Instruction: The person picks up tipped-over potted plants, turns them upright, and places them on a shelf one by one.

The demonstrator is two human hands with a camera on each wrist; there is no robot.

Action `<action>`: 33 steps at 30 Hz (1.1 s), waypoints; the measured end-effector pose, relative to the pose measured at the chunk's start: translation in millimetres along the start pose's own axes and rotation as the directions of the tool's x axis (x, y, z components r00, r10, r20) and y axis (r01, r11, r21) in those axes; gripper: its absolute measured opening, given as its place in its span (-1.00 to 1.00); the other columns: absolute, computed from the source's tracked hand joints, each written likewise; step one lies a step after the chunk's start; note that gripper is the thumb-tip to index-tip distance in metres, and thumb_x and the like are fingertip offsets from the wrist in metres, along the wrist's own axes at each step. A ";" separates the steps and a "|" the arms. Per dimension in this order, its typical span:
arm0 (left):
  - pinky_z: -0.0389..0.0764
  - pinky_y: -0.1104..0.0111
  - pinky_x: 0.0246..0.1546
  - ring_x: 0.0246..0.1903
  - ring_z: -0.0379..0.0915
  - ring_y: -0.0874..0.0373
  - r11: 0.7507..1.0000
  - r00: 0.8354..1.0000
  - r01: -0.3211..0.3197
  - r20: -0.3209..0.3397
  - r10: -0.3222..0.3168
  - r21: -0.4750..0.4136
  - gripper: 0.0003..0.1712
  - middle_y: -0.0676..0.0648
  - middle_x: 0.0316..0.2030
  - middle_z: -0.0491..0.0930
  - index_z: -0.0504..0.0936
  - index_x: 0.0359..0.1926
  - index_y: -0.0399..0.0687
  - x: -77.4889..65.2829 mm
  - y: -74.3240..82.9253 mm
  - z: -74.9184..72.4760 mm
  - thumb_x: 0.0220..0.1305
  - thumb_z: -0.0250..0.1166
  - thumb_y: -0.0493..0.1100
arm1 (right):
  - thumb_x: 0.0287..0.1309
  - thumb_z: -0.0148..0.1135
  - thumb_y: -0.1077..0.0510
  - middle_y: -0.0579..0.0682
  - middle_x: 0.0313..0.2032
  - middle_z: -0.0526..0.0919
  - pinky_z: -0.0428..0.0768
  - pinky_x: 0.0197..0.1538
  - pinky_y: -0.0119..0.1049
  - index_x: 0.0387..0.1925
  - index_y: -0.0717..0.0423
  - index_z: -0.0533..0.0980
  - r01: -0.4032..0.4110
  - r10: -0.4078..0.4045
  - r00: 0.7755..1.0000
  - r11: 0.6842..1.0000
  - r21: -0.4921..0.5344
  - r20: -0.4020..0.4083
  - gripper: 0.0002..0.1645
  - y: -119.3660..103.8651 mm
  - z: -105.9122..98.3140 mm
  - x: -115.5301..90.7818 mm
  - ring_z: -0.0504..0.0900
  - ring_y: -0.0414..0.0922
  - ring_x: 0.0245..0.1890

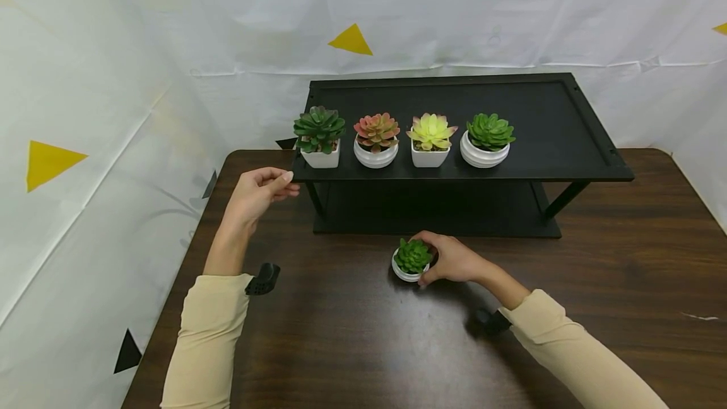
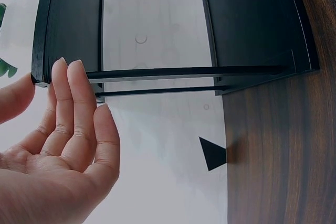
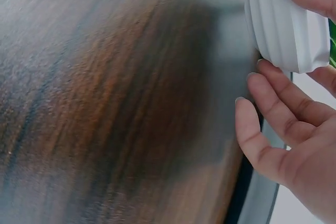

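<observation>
My right hand (image 1: 453, 259) grips a small potted succulent (image 1: 413, 256) by its round white pot, low over the table in front of the shelf. In the right wrist view, the thumb lies on one side of the ribbed pot (image 3: 286, 24), with fingers at the other. The left hand (image 1: 259, 195) pinches the front left corner of a two-tier black shelf (image 1: 545, 125), its thumb on the top edge and fingers below. Along the upper tier stand a dark green succulent (image 1: 320, 131), a reddish one (image 1: 377, 134), a yellow-green one (image 1: 430, 134) and a bright green one (image 1: 490, 134).
The shelf's lower tier (image 1: 431, 210) sits on the dark wooden table (image 1: 341, 333), under the wider upper one. Slanted legs (image 1: 565, 199) join the tiers. White sheeting (image 1: 255, 24) with yellow and black triangles hangs behind and at the left.
</observation>
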State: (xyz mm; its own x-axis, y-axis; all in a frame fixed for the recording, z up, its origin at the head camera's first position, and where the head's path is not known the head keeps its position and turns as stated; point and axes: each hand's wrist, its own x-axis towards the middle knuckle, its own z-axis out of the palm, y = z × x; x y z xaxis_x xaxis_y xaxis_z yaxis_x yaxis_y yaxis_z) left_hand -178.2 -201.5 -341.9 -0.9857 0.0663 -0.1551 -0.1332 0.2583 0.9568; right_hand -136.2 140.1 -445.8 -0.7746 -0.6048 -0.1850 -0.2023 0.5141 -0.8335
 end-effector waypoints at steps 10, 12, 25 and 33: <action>0.45 0.18 0.03 -0.37 0.57 0.25 1.000 1.000 0.004 -0.006 -0.004 0.011 -0.65 0.03 -0.41 0.57 0.46 -0.02 -0.39 0.3 -0.6 0.3 0.33 0.11 -0.16 | -0.27 0.49 0.22 0.06 -0.15 0.52 0.52 -0.17 -0.21 0.08 0.20 0.36 0.000 0.000 1.000 1.000 -0.007 -0.003 -0.22 -20.3 -9.3 -7.7 0.51 -0.07 -0.19; 0.44 0.17 0.04 -0.36 0.57 0.25 1.000 1.000 0.002 -0.003 -0.002 0.013 -0.64 0.03 -0.40 0.58 0.45 -0.01 -0.39 0.4 -0.5 0.3 0.33 0.11 -0.15 | -0.28 0.49 0.22 0.05 -0.15 0.52 0.52 -0.17 -0.21 0.07 0.20 0.36 -0.002 0.002 1.000 1.000 -0.011 -0.006 -0.22 -24.5 -11.4 -9.5 0.51 -0.07 -0.20; 0.45 0.18 0.03 -0.36 0.57 0.25 1.000 1.000 -0.005 0.001 0.005 0.018 -0.64 0.02 -0.40 0.58 0.46 -0.02 -0.39 0.9 -1.9 0.0 0.33 0.11 -0.16 | -0.27 0.49 0.17 0.05 -0.16 0.50 0.51 -0.19 -0.22 0.07 0.20 0.36 0.017 -0.017 1.000 0.997 -0.072 -0.006 -0.22 -52.3 -33.3 -24.1 0.48 -0.08 -0.22; 0.44 0.17 0.04 -0.36 0.57 0.25 1.000 1.000 -0.005 0.003 0.005 0.015 -0.62 0.00 -0.39 0.58 0.45 -0.02 -0.41 0.4 -1.6 -0.3 0.33 0.11 -0.15 | -0.28 0.48 0.20 0.05 -0.19 0.48 0.53 -0.26 -0.25 0.07 0.19 0.36 -0.009 0.008 1.000 0.995 -0.097 -0.015 -0.22 -64.3 -45.1 -30.7 0.47 -0.06 -0.29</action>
State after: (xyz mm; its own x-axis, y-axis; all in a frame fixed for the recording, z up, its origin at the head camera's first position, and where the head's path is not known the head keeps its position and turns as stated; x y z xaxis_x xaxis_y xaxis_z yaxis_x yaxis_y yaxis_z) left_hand -178.3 -202.1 -343.4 -0.9860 0.0700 -0.1513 -0.1271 0.2722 0.9538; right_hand -126.4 153.1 -363.1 -0.7850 -0.5916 -0.1839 -0.2522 0.5763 -0.7774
